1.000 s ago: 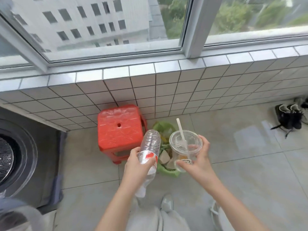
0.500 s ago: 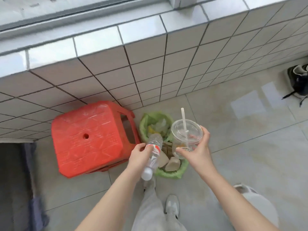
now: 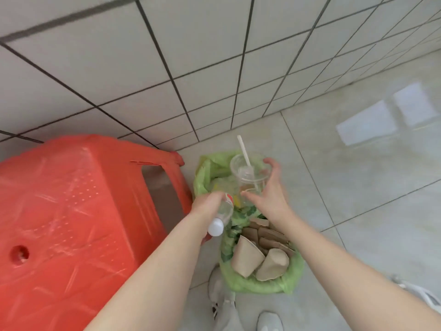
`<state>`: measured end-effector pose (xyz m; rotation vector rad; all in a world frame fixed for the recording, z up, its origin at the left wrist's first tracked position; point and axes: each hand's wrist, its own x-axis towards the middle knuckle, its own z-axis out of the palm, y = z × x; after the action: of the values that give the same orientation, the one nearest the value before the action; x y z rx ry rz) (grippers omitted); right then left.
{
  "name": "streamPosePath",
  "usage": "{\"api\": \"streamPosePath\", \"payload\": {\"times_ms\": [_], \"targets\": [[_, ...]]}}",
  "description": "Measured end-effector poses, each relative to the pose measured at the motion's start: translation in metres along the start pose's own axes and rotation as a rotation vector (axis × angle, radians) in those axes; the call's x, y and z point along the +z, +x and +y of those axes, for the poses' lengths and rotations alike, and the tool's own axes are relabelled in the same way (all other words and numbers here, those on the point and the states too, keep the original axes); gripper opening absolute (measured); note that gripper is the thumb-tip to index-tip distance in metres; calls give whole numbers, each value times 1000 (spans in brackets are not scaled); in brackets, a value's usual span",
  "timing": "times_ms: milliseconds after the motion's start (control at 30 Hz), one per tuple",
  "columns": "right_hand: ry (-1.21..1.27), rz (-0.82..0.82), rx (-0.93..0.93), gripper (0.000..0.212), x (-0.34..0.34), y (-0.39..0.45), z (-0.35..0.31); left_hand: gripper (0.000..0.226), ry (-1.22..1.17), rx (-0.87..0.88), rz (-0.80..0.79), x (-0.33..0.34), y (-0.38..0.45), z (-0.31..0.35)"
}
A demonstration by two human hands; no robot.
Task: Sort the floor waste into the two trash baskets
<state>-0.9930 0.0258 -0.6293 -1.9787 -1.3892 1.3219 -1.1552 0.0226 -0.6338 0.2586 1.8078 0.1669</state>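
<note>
Two trash baskets lined with green bags stand on the floor against the tiled wall. The far basket (image 3: 202,173) holds clear plastic waste. The near basket (image 3: 274,285) holds brown paper cups (image 3: 245,256) and cardboard pieces. My left hand (image 3: 205,204) grips a clear plastic bottle (image 3: 223,216) with a white cap, tilted over the far basket. My right hand (image 3: 269,189) holds a clear plastic cup (image 3: 248,173) with a white straw directly above the far basket.
A red plastic stool (image 3: 71,223) stands close to the left of the baskets. The white tiled wall (image 3: 191,68) rises just behind them. My shoes (image 3: 269,321) are on the glossy tile floor (image 3: 370,187) below the near basket.
The view has dropped and closed in on the baskets. Both hands have moved forward and down, bringing the bottle and cup over the far basket.
</note>
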Motion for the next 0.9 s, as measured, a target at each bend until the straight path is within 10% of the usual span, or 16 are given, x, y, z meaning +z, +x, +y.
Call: {"api": "streamPosePath", "payload": {"times_ms": [300,567,900], "targets": [[-265,-63,-79,89,41,42,45,73,23,104,78,18,74,17],[-797,-70,-177,58,41,50,68,38,189,183,93,34,95,3],[-1111,-263,-216,54,25,43,78,49,713,419,94,42,91,-22]]}}
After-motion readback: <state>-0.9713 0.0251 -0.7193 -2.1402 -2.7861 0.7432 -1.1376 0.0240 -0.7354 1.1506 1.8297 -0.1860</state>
